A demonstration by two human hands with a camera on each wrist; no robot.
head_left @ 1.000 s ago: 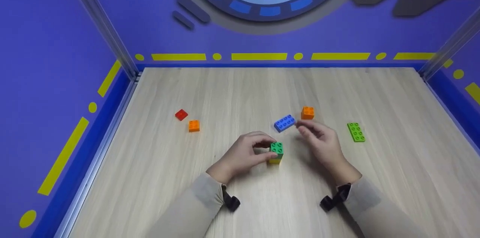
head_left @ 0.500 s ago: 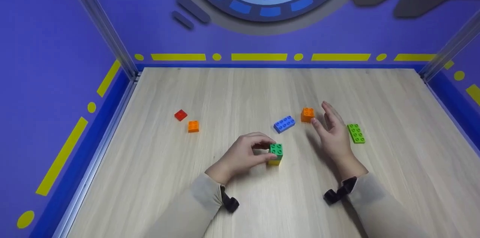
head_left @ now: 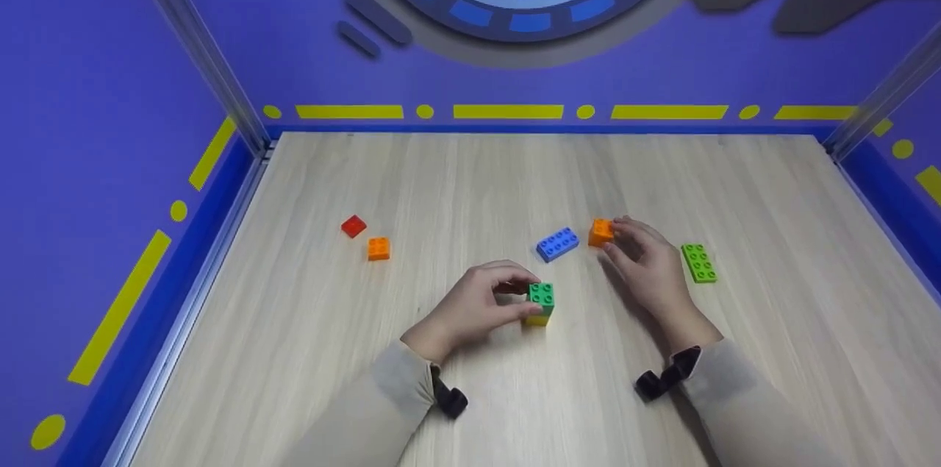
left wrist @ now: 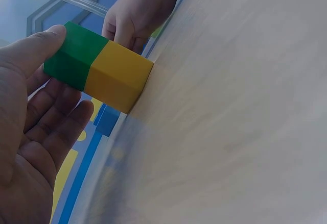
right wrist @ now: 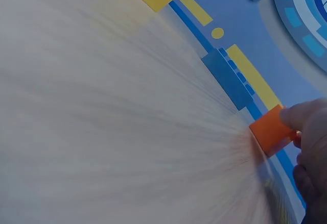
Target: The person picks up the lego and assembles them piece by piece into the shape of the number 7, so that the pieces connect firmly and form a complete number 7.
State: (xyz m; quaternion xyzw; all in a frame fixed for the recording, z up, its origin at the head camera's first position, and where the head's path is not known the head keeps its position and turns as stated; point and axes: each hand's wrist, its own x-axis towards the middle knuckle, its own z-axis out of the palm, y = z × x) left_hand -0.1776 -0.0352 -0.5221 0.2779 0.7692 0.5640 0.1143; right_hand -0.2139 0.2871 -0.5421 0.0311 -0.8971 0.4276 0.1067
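In the head view my left hand [head_left: 474,309] pinches a green toy brick [head_left: 542,296] between thumb and fingers. That brick sits on top of a yellow brick [left wrist: 118,76] of like size, and the pair stands upright on the table. Further forward, my right hand [head_left: 653,268] has its thumb and fingers at the near right side of an orange brick [head_left: 600,233], pinching it. In the right wrist view a digit lies against the top of this orange brick [right wrist: 272,131], which appears to rest on the tabletop; its far side is hidden.
Between the hands, farther back, lies a blue eight-stud brick [head_left: 557,243]. A lime green brick [head_left: 699,263] lies right of my right hand. At left are a red piece [head_left: 353,226] and another orange brick [head_left: 378,248]. Blue panels [head_left: 514,84] wall the wooden table [head_left: 470,180].
My right hand moved right past the blue brick, its fingers spread, then closed in on the orange brick, which has shifted slightly nearer and turned. My left hand stays on the green brick.
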